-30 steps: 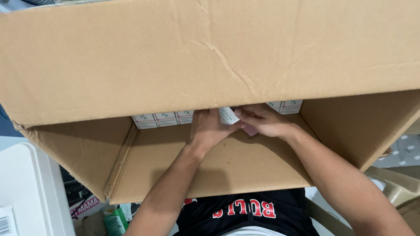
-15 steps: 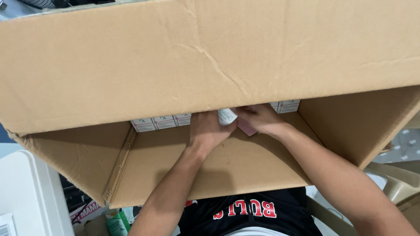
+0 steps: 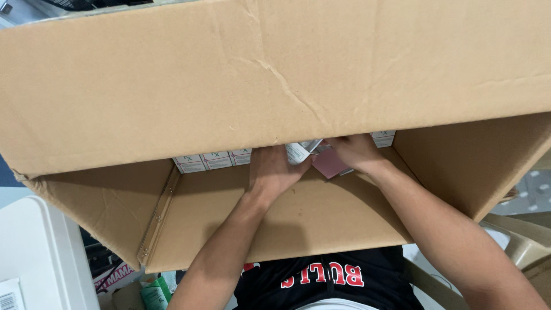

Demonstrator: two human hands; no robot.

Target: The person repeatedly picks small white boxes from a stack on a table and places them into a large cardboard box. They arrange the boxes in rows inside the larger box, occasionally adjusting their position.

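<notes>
A large brown cardboard box (image 3: 321, 229) lies open toward me, its big upper flap (image 3: 275, 80) hiding most of the inside. Both of my arms reach in. My left hand (image 3: 275, 171) is curled around a small white carton (image 3: 298, 152) at the back of the box. Just right of it, my right hand (image 3: 357, 152) grips a flat maroon carton (image 3: 330, 164). A row of small white cartons (image 3: 212, 161) lines the back wall to the left. One more white carton (image 3: 383, 138) shows to the right of my hands. My fingertips are hidden under the flap.
A white appliance or bin (image 3: 34, 258) stands at the lower left, with a green bottle (image 3: 154, 294) and packets beside it. A beige plastic chair (image 3: 516, 241) is at the right. My black shirt (image 3: 327, 281) shows below the box.
Both hands have stayed at the back of the box. They have shifted slightly farther under the flap with the white and maroon cartons.
</notes>
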